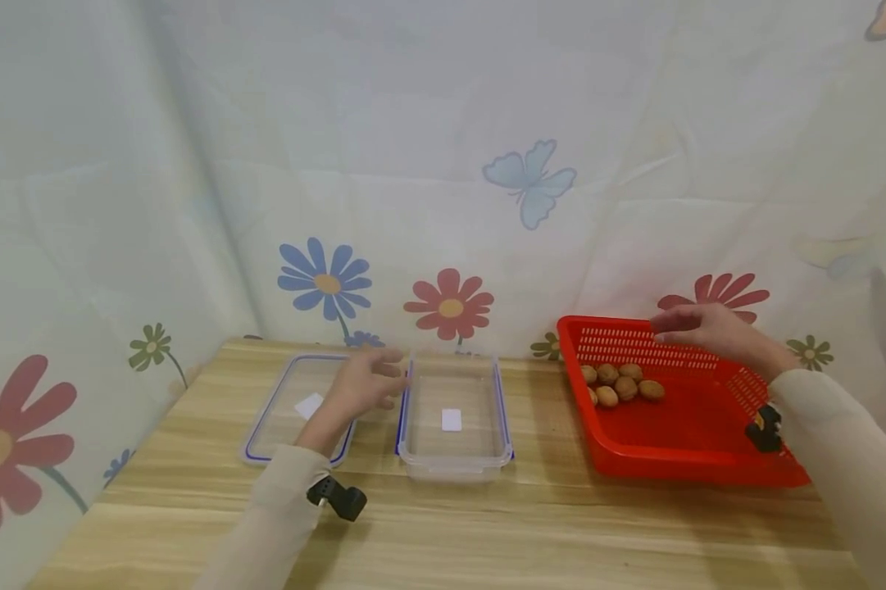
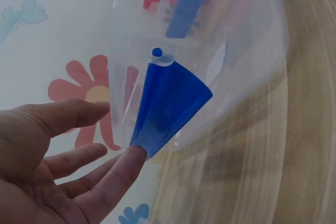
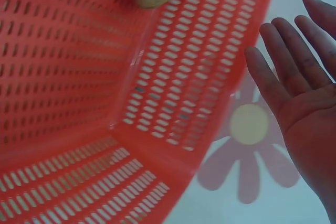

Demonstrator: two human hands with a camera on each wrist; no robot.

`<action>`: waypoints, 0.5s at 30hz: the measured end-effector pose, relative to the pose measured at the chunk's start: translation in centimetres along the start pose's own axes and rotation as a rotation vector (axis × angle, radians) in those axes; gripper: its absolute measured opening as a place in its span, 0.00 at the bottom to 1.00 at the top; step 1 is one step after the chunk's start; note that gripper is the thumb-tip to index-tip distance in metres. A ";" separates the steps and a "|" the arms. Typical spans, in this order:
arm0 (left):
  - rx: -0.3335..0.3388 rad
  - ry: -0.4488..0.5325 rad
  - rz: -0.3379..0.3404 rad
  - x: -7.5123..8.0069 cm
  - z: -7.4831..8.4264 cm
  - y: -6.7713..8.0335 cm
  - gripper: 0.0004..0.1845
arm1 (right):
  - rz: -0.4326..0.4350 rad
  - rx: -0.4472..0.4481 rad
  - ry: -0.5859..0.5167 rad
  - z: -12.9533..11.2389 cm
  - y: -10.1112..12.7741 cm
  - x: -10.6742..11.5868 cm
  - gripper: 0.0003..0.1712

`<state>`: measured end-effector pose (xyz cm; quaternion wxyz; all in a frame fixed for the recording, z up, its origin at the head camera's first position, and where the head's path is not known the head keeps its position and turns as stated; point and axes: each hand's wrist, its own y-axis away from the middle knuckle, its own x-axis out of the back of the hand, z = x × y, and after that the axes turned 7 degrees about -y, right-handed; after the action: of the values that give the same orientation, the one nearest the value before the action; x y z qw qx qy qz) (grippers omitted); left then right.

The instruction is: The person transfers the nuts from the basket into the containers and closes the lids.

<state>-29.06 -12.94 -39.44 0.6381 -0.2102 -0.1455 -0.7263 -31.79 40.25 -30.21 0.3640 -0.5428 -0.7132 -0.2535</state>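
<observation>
Several walnuts [image 1: 625,388]: lying left of and below our right hand [image 1: 724,333], the nearer | we're holding it and our left hand [image 1: 364,383] empty, fingers unclenched

Left forearm [image 1: 269,492] reached forward, left hand [image 1: 361,383] had its fingers [image 2: 116,181] spread and gently bent, right forearm [image 1: 829,434] angled inward, right hand [image 1: 711,329] had its fingers [image 3: 268,73] nearly straight, its thumb [image 3: 321,14] stood apart

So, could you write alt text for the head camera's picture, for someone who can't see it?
A person's left hand is beside an open clear box, their right hand near a red basket holding walnuts. A lid lies on the wooden table, left of the box, before a flowered cloth.
</observation>
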 end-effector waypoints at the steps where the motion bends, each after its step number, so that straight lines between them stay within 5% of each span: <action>1: 0.008 0.014 -0.005 -0.1 0.0 0.0 0.30 | -0.009 0.008 -0.014 0.3 0.0 0.0 0.31; 6: 0.029 0.062 -0.016 -0.6 0.0 0.1 0.28 | -0.055 0.052 -0.045 1.6 -0.1 -0.3 0.27; 15: 0.042 0.086 0.006 -0.9 0.0 -0.1 0.26 | -0.138 -0.092 -0.064 3.7 -0.3 -1.1 0.32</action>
<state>-29.08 -12.12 -39.87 0.6503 -0.1657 -0.1322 -0.7295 -32.80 42.28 -33.34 0.2973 -0.5165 -0.7476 -0.2930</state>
